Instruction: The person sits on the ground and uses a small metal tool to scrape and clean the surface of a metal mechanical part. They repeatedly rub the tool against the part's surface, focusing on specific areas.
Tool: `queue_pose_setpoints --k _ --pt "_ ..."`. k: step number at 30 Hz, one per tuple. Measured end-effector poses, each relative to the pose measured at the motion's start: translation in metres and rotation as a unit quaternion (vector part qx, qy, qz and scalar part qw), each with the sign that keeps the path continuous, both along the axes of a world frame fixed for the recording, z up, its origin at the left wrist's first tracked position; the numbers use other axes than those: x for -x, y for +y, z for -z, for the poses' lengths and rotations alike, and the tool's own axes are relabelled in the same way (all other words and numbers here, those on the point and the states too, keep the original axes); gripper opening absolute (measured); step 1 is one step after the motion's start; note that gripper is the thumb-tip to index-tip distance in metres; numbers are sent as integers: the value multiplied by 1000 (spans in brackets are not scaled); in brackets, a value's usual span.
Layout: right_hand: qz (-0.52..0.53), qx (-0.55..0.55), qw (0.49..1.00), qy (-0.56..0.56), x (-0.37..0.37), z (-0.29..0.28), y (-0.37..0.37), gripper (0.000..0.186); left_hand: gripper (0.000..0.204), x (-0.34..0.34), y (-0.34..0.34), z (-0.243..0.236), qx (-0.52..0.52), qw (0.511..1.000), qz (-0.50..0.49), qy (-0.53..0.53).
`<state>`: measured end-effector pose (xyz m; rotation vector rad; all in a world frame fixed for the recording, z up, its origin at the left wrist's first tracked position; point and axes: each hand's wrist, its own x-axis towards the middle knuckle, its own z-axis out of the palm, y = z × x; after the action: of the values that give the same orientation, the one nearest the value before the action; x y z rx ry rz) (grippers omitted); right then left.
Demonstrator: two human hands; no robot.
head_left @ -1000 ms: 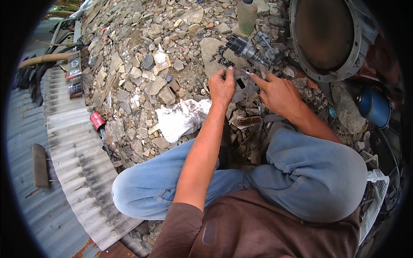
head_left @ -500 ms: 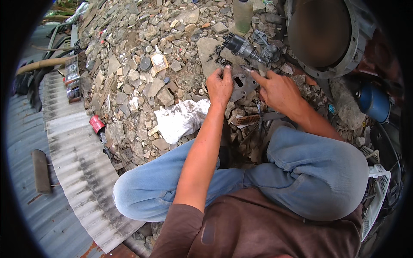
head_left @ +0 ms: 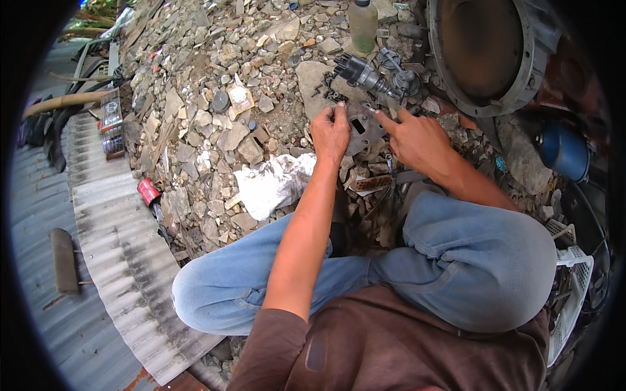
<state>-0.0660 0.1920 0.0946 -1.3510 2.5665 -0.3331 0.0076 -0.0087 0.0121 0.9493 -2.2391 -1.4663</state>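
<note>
My left hand [head_left: 330,133] grips the left edge of a flat grey metal plate [head_left: 366,138] with a dark rectangular slot and small holes, its thumb pointing up. On the plate's other side is my right hand [head_left: 420,141], index finger stretched to the plate's upper right edge beside a small silvery piece. Its remaining fingers are curled, and what they hold, if anything, is hidden. Just beyond the hands lies a distributor [head_left: 362,72] with a black cap, alongside a round silvery metal part [head_left: 403,79]. Several small dark bolts [head_left: 328,90] rest on a flat stone [head_left: 313,81].
A stained white cloth [head_left: 274,184] lies left of my left forearm. Beyond the distributor stands a greenish bottle [head_left: 362,29]. A large round metal housing [head_left: 529,72] and a blue canister [head_left: 565,152] are at the right. Rubble covers the ground; corrugated sheets [head_left: 120,241] lie left.
My right hand has shifted slightly left along the plate's edge. The left hand still grips the plate, and the view has moved a little.
</note>
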Motion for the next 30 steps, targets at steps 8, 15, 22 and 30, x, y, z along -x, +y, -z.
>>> queue_pose_setpoints --k 8,15,22,30 --pt "-4 -18 1000 -11 -2 -5 -1 57 49 -1 -6 10 1 1000 -3 -9" --pt "1 -27 1000 -14 0 -6 0 58 49 1 0 3 4 1000 -7 -11" --pt "0 -15 1000 -8 5 -2 -10 60 49 1 -2 6 7 1000 -14 5" --pt "-1 -28 999 -16 2 -4 -3 61 49 2 2 -1 0 1000 -14 8"
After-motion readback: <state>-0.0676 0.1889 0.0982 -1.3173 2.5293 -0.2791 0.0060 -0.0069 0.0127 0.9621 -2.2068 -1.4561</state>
